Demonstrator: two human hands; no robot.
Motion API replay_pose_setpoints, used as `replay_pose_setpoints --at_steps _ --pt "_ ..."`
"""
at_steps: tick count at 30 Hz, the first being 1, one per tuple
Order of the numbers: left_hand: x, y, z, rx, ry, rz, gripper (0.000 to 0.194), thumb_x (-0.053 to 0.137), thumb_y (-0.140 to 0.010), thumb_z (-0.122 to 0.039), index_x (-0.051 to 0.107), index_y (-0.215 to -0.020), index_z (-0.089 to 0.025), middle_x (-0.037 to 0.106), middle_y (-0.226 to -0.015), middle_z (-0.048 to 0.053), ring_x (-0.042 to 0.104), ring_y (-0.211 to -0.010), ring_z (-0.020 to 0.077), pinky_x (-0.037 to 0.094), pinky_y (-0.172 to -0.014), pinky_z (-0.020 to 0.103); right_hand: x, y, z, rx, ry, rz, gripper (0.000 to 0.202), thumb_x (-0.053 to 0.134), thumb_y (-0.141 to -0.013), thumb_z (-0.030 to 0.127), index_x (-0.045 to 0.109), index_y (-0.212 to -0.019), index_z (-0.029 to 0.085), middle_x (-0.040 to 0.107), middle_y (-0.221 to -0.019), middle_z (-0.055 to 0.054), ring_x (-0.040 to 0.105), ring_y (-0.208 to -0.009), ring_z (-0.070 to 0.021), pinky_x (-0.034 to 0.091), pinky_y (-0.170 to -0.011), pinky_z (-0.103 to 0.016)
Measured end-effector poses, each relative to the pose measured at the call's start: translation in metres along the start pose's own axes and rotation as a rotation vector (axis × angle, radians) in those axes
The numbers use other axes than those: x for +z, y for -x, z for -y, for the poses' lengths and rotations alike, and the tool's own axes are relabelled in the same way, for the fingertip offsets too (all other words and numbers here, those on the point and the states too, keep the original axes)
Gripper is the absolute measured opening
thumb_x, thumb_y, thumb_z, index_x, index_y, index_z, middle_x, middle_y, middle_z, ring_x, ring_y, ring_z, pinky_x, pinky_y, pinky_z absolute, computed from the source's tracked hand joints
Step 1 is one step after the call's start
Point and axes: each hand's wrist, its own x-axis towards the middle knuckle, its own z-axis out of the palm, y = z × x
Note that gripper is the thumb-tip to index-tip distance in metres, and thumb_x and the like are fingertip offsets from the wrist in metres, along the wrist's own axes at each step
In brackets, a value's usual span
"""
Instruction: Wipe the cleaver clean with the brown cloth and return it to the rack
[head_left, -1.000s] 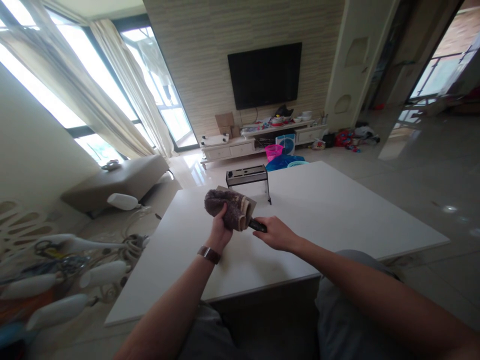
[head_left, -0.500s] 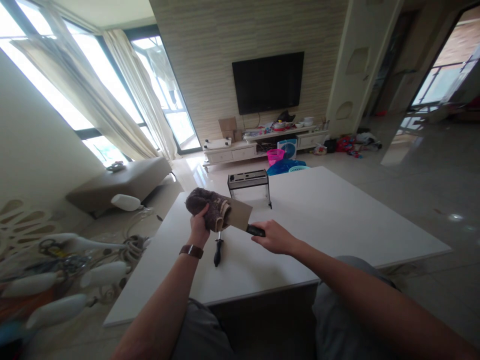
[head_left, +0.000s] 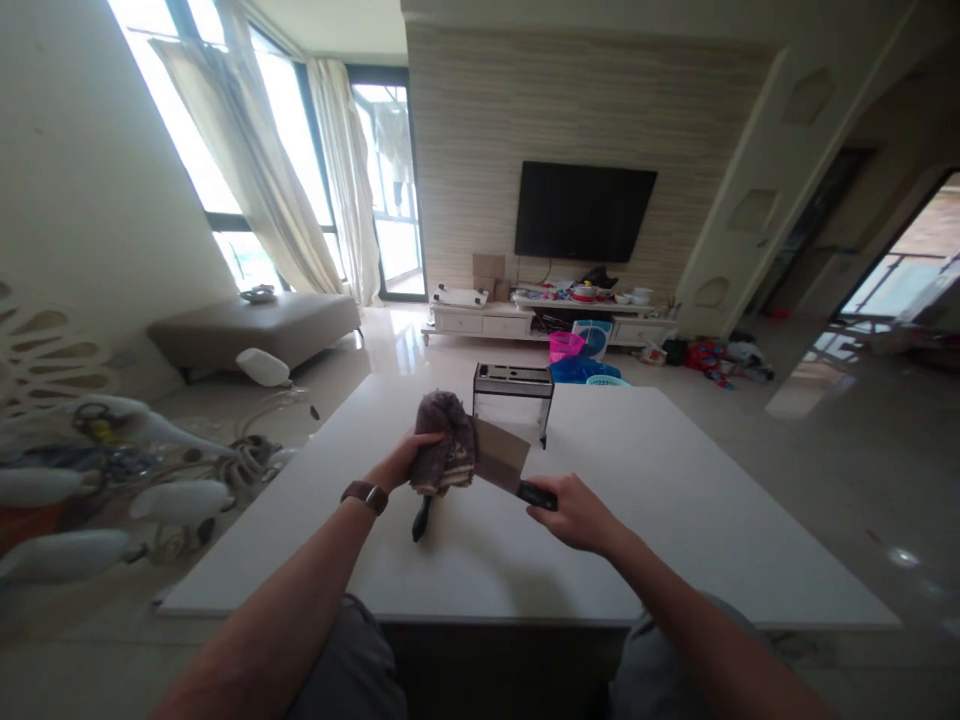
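A bunched brown towel [head_left: 444,440] is in the grip of my left hand [head_left: 409,458], held above the white table [head_left: 637,540]. My right hand [head_left: 574,510] is closed around the black handle of a cleaver [head_left: 504,458]. The cleaver's broad blade points left, and its far end is hidden at the towel. Below the towel, the black handle of a tool [head_left: 422,518] shows on the table; the towel covers the rest of it. Just beyond the blade stands a knife block [head_left: 514,380] with a slotted dark top and see-through sides.
Past the table's far edge are a blue bag [head_left: 577,369], a pink basket [head_left: 566,346] and a low white TV cabinet [head_left: 480,322]. A lamp with several white shades [head_left: 262,367] lies at the left. My knees are under the near edge.
My view has tilted up and turned, so the scene sits lower in the picture. The towel has been turned more upright in my left hand. Both hands keep their holds.
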Motion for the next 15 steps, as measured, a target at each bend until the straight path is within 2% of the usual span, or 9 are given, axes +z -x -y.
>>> replay_pose_setpoints --at_steps 2,6,11,15 --pt "-0.001 0.003 0.000 0.007 -0.060 0.045 0.041 0.088 -0.058 -0.013 0.076 -0.097 -0.009 0.077 -0.096 0.020 0.076 -0.080 0.0340 0.062 -0.078 0.046 -0.003 0.005 -0.001 -0.002 0.001 0.018 0.014 0.061 -0.084 0.022 0.074 -0.088 0.020 0.065 -0.068 0.001 0.054 -0.061 -0.0148 0.037 -0.060 -0.026" --pt "0.001 0.000 0.004 0.110 -0.151 0.061 0.044 0.093 -0.053 -0.016 0.077 -0.094 -0.011 0.078 -0.095 0.017 0.075 -0.081 0.0321 0.061 -0.077 0.041 -0.004 0.013 -0.007 0.024 0.011 0.027 0.022 0.061 -0.084 0.023 0.076 -0.101 0.021 0.068 -0.072 0.000 0.057 -0.063 -0.0168 0.040 -0.062 -0.028" --pt "0.007 -0.012 0.012 0.211 -0.278 -0.010 0.042 0.095 -0.047 -0.016 0.079 -0.086 -0.012 0.079 -0.088 0.015 0.074 -0.082 0.0319 0.060 -0.077 0.041 0.002 0.017 -0.013 0.059 0.037 0.020 0.029 0.060 -0.086 0.025 0.074 -0.111 0.021 0.074 -0.084 -0.004 0.064 -0.072 -0.0212 0.044 -0.070 -0.031" --pt "0.010 -0.013 0.014 0.295 -0.320 -0.101 0.044 0.096 -0.047 -0.017 0.079 -0.087 -0.012 0.078 -0.089 0.014 0.074 -0.086 0.0329 0.059 -0.082 0.042 0.002 0.015 -0.008 0.063 0.095 0.019 0.024 0.059 -0.087 0.026 0.074 -0.105 0.021 0.071 -0.077 -0.003 0.063 -0.068 -0.0203 0.041 -0.067 -0.030"
